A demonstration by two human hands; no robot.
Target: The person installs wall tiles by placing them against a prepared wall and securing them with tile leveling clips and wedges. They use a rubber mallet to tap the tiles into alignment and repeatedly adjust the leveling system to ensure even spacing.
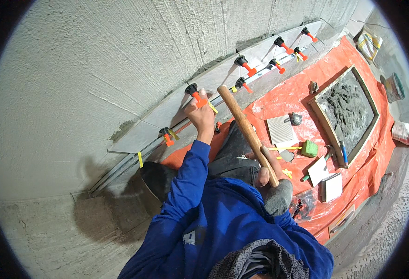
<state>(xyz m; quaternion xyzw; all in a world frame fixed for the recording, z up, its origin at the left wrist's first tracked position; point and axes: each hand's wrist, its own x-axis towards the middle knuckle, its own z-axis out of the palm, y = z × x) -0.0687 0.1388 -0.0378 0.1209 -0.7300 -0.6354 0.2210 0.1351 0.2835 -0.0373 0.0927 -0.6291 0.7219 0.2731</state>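
1. Worker's L hand (202, 117), fingers closed, grips red-and-black clip (199, 100) on pale tiles (167, 111) along wall.
2. R hand (273, 163), prob. closed (fingers partly hidden), holds mallet (242, 122), handle end near L hand.
3. Mortar tray (324, 131) on orange sheet (377, 160), R of both hands.

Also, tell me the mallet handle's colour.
The mallet handle is light brown, shown best in the head view.
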